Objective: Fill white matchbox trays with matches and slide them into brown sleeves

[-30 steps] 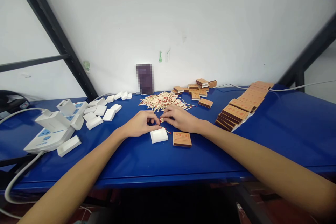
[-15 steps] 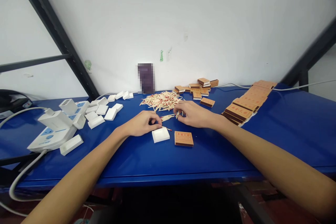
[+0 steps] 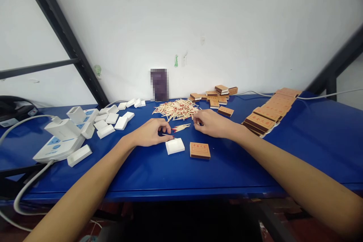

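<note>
My left hand [image 3: 154, 132] rests on the blue table with thumb and fingers apart. A single match [image 3: 166, 135] lies in the gap by the thumb, its red head near the thumb tip. Right in front of that thumb is a white matchbox tray [image 3: 175, 146]. A small bunch of matches [image 3: 181, 127] lies between my two hands. My right hand [image 3: 208, 123] is curled at the right edge of the large match pile [image 3: 177, 109]; its fingertips are drawn together, and what they hold is hidden. A brown matchbox cover [image 3: 200, 150] sits beside the tray.
White trays [image 3: 112, 118] lie scattered at the left, near a power strip [image 3: 61, 145] with chargers and cables. Several matchboxes [image 3: 218, 96] are heaped by the wall. At the right, overlapping matchbox covers [image 3: 266, 111] form a row. A pixelated dark object [image 3: 159, 85] leans on the wall.
My right hand has drawn slightly right, off the small bunch, and the matches seen in its fingers are no longer visible. The single match has shifted left toward my left thumb. The view moved slightly.
</note>
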Action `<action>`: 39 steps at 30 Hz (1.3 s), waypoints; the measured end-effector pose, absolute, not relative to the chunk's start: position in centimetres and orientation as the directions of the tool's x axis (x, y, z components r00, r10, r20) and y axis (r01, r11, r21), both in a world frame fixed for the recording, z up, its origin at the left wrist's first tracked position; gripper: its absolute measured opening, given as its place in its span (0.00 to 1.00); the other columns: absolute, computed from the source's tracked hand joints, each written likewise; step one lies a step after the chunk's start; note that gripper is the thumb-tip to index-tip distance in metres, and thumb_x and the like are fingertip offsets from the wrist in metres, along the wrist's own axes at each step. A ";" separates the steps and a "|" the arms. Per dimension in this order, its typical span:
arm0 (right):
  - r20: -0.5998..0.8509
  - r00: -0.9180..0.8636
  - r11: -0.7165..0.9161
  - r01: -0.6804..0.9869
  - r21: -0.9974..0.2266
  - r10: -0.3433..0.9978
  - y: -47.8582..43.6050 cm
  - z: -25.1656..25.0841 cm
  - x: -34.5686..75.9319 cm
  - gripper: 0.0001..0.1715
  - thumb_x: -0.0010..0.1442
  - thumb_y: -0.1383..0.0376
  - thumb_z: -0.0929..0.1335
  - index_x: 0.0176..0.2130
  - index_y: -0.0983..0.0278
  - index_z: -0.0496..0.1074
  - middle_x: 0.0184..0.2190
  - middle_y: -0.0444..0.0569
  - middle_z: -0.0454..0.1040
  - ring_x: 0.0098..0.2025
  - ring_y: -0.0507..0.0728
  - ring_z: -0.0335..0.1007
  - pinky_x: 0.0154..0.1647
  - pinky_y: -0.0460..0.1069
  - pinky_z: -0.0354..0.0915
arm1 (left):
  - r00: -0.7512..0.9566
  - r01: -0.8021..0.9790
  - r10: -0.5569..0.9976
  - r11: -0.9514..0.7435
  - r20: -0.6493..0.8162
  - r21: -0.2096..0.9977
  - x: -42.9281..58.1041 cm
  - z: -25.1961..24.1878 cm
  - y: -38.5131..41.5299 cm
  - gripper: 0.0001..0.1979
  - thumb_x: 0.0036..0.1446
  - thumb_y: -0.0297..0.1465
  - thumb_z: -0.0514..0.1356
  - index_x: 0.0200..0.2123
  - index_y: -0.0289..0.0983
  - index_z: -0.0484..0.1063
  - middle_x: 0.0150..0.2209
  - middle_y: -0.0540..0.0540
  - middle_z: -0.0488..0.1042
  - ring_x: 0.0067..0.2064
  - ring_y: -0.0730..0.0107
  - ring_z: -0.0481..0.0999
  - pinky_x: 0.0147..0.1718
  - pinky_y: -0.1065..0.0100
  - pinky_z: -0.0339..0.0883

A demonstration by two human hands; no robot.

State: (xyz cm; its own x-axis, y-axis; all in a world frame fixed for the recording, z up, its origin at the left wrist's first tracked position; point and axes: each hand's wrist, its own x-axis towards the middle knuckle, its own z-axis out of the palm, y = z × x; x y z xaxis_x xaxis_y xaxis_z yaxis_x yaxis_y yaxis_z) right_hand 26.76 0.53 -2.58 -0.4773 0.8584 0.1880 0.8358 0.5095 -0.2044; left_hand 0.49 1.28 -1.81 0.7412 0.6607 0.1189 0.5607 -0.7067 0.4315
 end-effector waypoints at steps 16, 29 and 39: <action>0.126 -0.434 0.451 0.870 -0.197 0.892 0.8 -2.6 27.6 0.11 0.51 0.74 0.65 0.37 0.64 0.70 0.30 0.49 0.74 0.29 0.54 0.66 0.27 0.47 0.53 | 0.757 0.541 0.647 -0.696 0.086 0.472 -0.2 -1.5 1.3 0.07 0.51 0.28 0.58 0.35 0.36 0.72 0.25 0.52 0.70 0.26 0.75 0.66 0.27 0.72 0.59; 0.133 -0.486 0.504 0.835 -0.223 0.864 0.6 -2.4 27.2 0.08 0.53 0.75 0.64 0.32 0.64 0.70 0.27 0.48 0.72 0.28 0.53 0.64 0.29 0.47 0.54 | 0.629 0.627 0.762 -0.614 0.153 0.479 0.2 -2.8 1.9 0.08 0.54 0.28 0.54 0.39 0.37 0.69 0.23 0.53 0.73 0.24 0.74 0.68 0.27 0.72 0.58; 0.130 -0.541 0.557 0.811 -0.181 0.831 0.0 -2.1 27.0 0.12 0.54 0.77 0.63 0.35 0.64 0.72 0.36 0.52 0.72 0.36 0.56 0.66 0.34 0.49 0.57 | 0.732 0.583 0.638 -0.768 0.239 0.265 -0.5 -2.6 2.2 0.10 0.53 0.27 0.55 0.38 0.38 0.74 0.32 0.48 0.70 0.32 0.70 0.68 0.33 0.69 0.60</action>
State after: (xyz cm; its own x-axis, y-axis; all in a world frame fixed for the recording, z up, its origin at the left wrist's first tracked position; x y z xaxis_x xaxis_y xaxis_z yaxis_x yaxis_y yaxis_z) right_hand 26.95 -0.03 -2.11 -0.5414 0.8307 0.1296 0.8107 0.5566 -0.1815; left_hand -0.49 2.21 -2.56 0.7324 0.6376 0.2388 0.5825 -0.7684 0.2650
